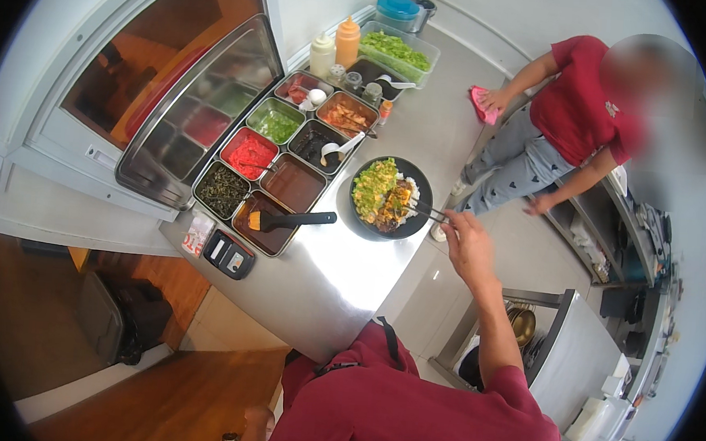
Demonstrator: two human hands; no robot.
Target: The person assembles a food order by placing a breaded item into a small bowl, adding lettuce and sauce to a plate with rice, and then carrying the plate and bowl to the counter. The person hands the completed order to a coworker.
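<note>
My right hand point(471, 248) is closed on a pair of slim metal tongs point(428, 212), whose tips reach into the food in a dark bowl point(420, 229). Chopped green lettuce point(377, 186) fills the bowl's left side. White rice and browned, yellow-flecked pieces point(394, 212) lie on its right. The bowl rests on a steel counter point(342, 268) in front of me. Low beside my body, part of my left arm point(256, 426) shows at the lower edge, next to a small round metallic object point(230, 440); the fingers there are not visible.
Left of the bowl, a topping station point(252, 184) holds several steel pans under a raised lid point(207, 98). A basting brush point(292, 220) lies across a sauce pan. Squeeze bottles point(347, 42) and a lettuce tub point(410, 72) stand behind. A co-worker point(574, 105) holds a pink cloth point(483, 105) at the right.
</note>
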